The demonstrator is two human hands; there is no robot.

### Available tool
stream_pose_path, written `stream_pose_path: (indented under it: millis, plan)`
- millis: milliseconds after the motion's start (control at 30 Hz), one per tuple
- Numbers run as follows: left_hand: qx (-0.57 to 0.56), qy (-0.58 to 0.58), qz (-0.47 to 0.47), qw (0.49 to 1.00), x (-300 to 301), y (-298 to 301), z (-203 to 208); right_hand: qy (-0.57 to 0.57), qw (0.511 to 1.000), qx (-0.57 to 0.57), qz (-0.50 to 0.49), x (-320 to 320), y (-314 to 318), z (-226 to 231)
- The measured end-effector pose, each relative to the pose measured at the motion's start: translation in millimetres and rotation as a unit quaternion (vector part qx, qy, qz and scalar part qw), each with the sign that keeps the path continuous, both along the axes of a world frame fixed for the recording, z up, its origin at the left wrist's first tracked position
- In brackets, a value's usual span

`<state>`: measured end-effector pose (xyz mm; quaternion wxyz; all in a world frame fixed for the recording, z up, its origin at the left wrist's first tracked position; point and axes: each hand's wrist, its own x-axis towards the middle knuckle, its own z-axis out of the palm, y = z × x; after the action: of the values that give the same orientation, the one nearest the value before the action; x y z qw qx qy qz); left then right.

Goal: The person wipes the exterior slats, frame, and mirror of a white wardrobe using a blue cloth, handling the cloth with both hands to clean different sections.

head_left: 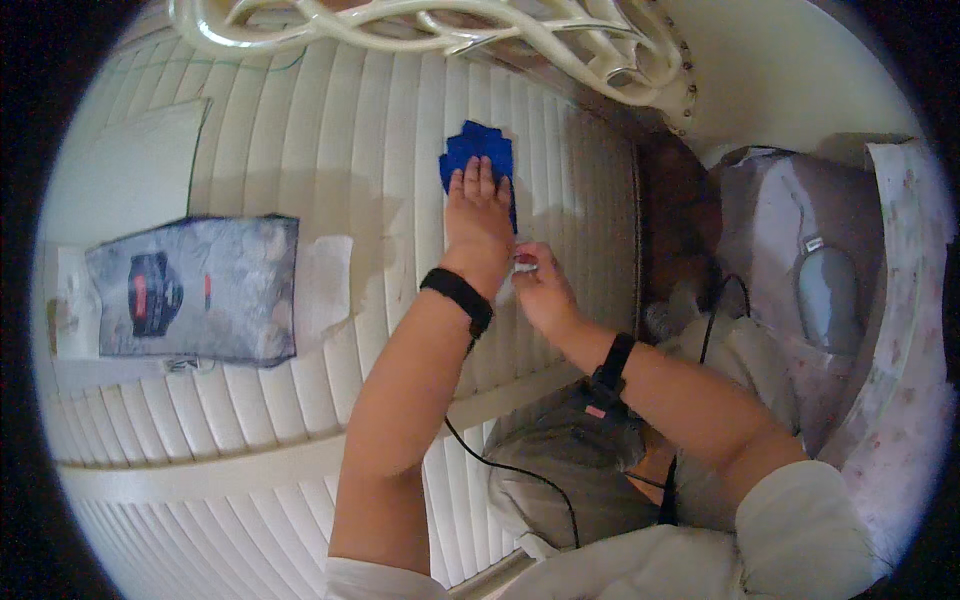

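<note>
A blue cloth, folded or bunched with stepped edges, lies on the cream ribbed surface. My left hand rests flat on its near part, fingers stretched out, hiding some of it. Just right of that wrist, my right hand is closed in a pinch, thumb and fingers together. Between its fingertips shows a small white and dark red piece, too small to name. Whether this piece is joined to the cloth cannot be seen.
To the left lies a grey patterned package with a dark label, over white sheets. A carved cream frame spans the far edge. At right, a grey oval thing rests on mauve fabric. A black cord runs below my arms.
</note>
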<state>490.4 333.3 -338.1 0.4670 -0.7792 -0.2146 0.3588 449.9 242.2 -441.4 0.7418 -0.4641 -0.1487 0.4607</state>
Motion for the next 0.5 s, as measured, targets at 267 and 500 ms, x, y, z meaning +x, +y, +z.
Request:
stream_pose_path:
  millis: [267, 500]
  plan:
    - [-0.066, -0.034, 0.007, 0.997, -70.9, -70.7, 5.7, -0.061, 0.994, 0.066, -0.057, -15.9, 8.1, -25.2]
    - [-0.092, -0.093, 0.033, 0.991, -140.7, -116.5, 3.1, -0.146, 0.972, 0.048, 0.176, -23.3, -38.7, 3.0]
